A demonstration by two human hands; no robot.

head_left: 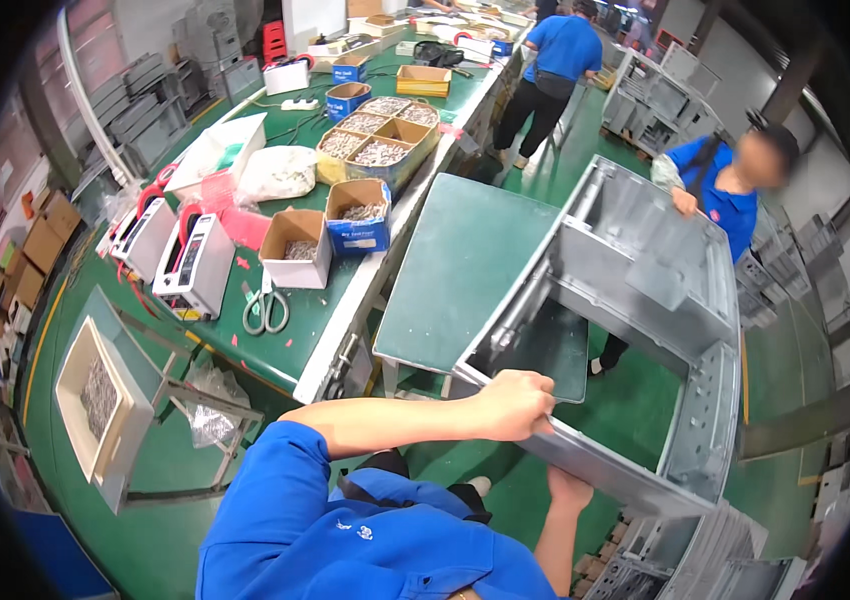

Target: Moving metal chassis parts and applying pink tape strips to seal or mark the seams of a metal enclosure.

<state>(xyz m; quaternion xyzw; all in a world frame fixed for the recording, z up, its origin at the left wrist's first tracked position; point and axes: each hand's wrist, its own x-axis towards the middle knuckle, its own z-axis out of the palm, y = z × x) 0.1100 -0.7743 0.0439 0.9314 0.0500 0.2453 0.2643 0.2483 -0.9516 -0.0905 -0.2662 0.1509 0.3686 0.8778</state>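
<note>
Fingers [535,392] of my left hand [513,404] curled over the frame [635,290]'s near rail, right hand [567,490] gripped beneath, co-worker [735,185] holding the far end above the floor; uneven lifting could've tipped it.

blue-and-white carton [359,215] mid-bench, open, small parts inside | plain brown carton [297,249] just left of it | blue boxes [348,97] upper centre | yellow box [424,80] far bench | stacked brown cartons [35,250] on floor, left edge
</note>
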